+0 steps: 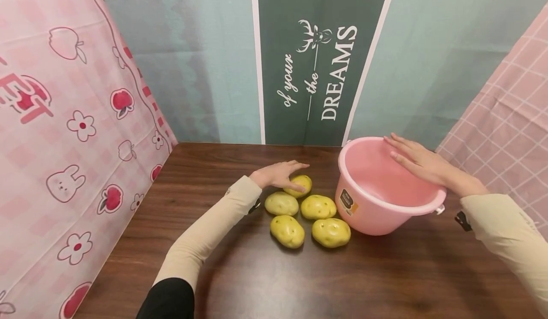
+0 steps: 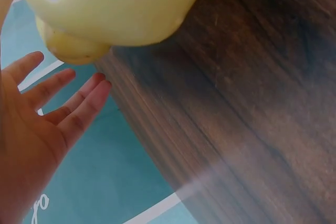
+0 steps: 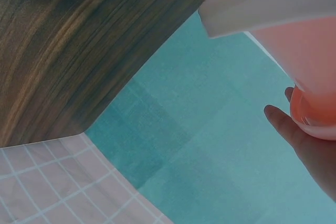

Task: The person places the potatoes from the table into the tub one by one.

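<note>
My left hand (image 1: 280,174) reaches over the farthest yellow potato (image 1: 303,184), its thumb overlapping that potato in the head view. In the left wrist view its fingers (image 2: 79,114) are spread and extended, with a large potato (image 2: 121,3) close to the camera. Several more potatoes lie nearer, including a paler one (image 1: 281,204) just below the hand. My right hand (image 1: 421,162) lies over the right side of a pink bucket (image 1: 385,224), fingers straight and fingertips at the far rim. From the right wrist, a finger (image 3: 286,127) shows beside the bucket's rim.
The bucket stands upright on the dark wooden table (image 1: 239,281), right beside the potatoes. A green-and-teal curtain (image 1: 214,71) hangs behind. Pink patterned cloth (image 1: 94,166) borders the left, and pink checked cloth (image 1: 505,119) the right.
</note>
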Motion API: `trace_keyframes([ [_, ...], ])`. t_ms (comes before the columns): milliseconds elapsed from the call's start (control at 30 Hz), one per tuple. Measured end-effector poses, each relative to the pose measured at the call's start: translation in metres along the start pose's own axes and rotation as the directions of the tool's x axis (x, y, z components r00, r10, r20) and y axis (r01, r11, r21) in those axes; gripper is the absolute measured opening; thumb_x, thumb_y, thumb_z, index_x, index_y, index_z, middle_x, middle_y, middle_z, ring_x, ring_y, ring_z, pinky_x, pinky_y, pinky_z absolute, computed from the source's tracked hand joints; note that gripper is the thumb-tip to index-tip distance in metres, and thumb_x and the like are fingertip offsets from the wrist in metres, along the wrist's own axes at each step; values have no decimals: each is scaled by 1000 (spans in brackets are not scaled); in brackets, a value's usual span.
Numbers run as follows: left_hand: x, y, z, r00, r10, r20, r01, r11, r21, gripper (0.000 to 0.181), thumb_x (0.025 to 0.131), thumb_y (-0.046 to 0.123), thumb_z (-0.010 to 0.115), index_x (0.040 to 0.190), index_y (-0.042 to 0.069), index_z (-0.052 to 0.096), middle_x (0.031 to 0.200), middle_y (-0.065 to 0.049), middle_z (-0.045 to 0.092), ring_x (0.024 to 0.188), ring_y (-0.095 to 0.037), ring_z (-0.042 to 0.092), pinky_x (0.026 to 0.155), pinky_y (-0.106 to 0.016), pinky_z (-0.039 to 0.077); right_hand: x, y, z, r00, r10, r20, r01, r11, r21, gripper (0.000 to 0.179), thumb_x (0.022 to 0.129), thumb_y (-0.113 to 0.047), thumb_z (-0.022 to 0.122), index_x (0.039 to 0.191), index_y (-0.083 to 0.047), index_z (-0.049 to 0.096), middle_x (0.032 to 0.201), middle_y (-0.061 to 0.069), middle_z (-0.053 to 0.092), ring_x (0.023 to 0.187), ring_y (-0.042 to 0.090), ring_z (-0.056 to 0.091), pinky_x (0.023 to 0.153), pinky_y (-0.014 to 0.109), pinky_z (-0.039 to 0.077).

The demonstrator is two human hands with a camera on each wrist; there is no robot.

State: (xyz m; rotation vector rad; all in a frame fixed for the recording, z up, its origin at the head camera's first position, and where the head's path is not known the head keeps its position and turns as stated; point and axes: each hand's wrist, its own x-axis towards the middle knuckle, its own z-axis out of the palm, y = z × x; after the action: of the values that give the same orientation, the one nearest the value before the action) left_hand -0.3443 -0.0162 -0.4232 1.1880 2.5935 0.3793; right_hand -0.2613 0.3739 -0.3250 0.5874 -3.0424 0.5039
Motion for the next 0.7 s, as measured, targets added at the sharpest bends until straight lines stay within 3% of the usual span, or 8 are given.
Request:
trace_keyframes([
  [267,1,5,4,999,-16,32,16,1000,6,87,74,65,62,146,30,26,148,-8,29,133,-27,33,106,-44,30,0,-1,0,1000,1,-5,-1,1000,-13,55,97,-39,42,148,-27,23,154,11,17,136,44,18,97,69,18],
  [500,4,6,10,999,22,33,-24,999,48,83,74,62,64,143,26,34,137,-2,40,123,-23,45,101,-40,37,-1,-2,0,1000,2,-8,-2,1000,-26,55,97,-38,44,147,-26,25,154,11,18,135,44,20,97,68,20],
  [700,4,7,12,998,52,36,-54,997,57,80,75,57,66,141,22,38,132,-4,44,118,-23,48,98,-40,39,-1,-1,-1,1000,5,-6,-5,999,-37,55,97,-38,44,147,-26,25,154,10,17,136,43,20,97,67,20],
])
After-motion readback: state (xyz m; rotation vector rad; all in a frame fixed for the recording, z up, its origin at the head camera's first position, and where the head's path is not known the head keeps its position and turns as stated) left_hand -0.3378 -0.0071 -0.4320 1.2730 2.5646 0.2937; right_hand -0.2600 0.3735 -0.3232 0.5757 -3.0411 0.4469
